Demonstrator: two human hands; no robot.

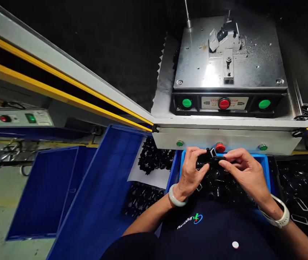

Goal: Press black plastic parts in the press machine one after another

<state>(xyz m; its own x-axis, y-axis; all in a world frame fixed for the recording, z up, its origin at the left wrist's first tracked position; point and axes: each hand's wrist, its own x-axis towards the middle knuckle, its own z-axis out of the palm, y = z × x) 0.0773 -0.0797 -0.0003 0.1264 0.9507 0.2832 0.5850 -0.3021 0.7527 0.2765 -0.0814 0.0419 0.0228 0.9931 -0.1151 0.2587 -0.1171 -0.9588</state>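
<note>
Both hands meet over a small blue tray [265,167] filled with black plastic parts. My left hand [191,173] is closed around a black plastic part [210,159], fingers curled over its left end. My right hand [244,172] pinches the same part from the right, thumb and forefinger pressed together on it. A pale bangle sits on the left wrist and a white watch on the right. Beyond the hands stands a press with a metal plate [262,68] carrying a fixture [225,41] with a black part seated in it.
The press front has green buttons [186,103] and a red stop button [224,104]. A large blue crate [102,195] stands at the left, with heaps of black parts [154,159] beside it. More black parts [302,187] fill a bin at the right. Yellow-striped guard rails run along both sides.
</note>
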